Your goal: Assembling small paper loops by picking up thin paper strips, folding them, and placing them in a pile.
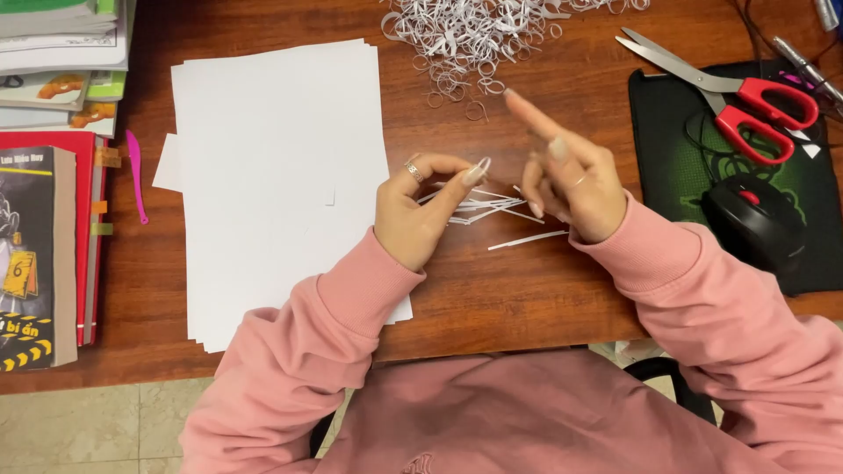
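Note:
My left hand (pixel 420 204) pinches a small white paper loop (pixel 484 166) between thumb and forefinger, above a loose bunch of thin white paper strips (pixel 479 206) lying on the wooden desk (pixel 492 290). My right hand (pixel 566 175) hovers just to the right of the loop, its forefinger stretched out toward the far side, the other fingers curled; it seems to hold nothing. One separate strip (pixel 527 240) lies below it. Both arms wear pink sleeves.
A heap of curled white paper rings (pixel 465 35) lies at the desk's far edge. A stack of white sheets (pixel 281 175) is on the left, books (pixel 48 237) further left. Red-handled scissors (pixel 738 92) and a black mouse (pixel 753 219) rest on a dark mousepad (pixel 821 202).

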